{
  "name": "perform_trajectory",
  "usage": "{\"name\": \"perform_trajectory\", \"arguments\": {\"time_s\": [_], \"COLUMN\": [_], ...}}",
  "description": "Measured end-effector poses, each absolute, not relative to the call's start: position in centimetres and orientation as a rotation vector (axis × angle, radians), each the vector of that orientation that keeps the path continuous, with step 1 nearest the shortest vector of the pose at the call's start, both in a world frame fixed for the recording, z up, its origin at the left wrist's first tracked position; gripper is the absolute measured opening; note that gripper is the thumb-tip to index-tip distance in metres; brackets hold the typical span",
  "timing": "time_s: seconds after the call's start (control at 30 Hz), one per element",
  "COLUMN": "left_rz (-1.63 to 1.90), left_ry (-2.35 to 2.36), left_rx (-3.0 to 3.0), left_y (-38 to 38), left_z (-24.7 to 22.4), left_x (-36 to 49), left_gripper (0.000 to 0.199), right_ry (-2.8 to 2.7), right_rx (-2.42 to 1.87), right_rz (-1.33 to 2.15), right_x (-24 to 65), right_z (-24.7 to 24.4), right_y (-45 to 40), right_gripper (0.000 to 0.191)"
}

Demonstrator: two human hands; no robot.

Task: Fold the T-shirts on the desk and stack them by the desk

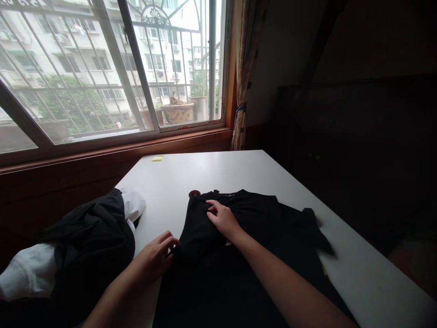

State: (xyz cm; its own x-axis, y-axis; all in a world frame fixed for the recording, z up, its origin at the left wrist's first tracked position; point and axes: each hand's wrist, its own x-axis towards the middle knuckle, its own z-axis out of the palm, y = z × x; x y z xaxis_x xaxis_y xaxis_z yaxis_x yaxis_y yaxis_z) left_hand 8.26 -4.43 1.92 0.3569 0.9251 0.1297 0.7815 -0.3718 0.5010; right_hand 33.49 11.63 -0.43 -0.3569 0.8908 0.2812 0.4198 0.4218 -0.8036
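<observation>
A black T-shirt [252, 232] lies spread on the white table, its collar at the far side and one sleeve out to the right. My left hand [159, 253] pinches the shirt's left edge between thumb and fingers. On the upper left part of the shirt rests my right hand [223, 221], palm down, fingers apart, holding nothing. A reddish-brown round-ended piece [194, 193] sticks out beyond the top left corner of the shirt; the rest of it is hidden under the cloth. Something small and white shows at the collar.
A heap of black and white clothes [99, 228] hangs at the left edge of the white table [205, 166]. A yellow sticky note [157, 158] lies at the far left corner. Behind stand a barred window [143, 68] and a tied curtain [241, 114].
</observation>
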Motion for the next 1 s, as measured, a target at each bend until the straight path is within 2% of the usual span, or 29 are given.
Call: {"name": "perform_trajectory", "arguments": {"time_s": [0.2, 0.33, 0.57, 0.8, 1.0], "left_rz": [0.549, 0.597, 0.609, 0.483, 0.398], "left_ry": [1.519, 1.566, 1.424, 1.42, 1.45], "left_rx": [2.333, 2.442, 2.648, 2.594, 2.591], "left_y": [-5.0, -4.9, -4.5, -5.4, -5.8], "left_z": [3.4, 3.5, 2.7, 4.9, 5.3], "left_x": [8.2, 8.5, 9.5, 10.8, 11.6], "left_gripper": [0.013, 0.011, 0.04, 0.018, 0.013], "right_ry": [-2.17, -2.217, -2.479, -2.63, -2.615], "right_rx": [-1.002, -0.88, -0.688, -0.837, -0.924], "right_rz": [0.479, 0.415, 0.405, 0.439, 0.426], "right_x": [33.6, 33.2, 30.9, 28.5, 26.9], "right_z": [-0.2, 0.5, 0.3, -0.6, -0.7], "right_y": [10.9, 10.8, 10.9, 13.2, 14.8], "right_gripper": [0.03, 0.032, 0.043, 0.051, 0.052]}}
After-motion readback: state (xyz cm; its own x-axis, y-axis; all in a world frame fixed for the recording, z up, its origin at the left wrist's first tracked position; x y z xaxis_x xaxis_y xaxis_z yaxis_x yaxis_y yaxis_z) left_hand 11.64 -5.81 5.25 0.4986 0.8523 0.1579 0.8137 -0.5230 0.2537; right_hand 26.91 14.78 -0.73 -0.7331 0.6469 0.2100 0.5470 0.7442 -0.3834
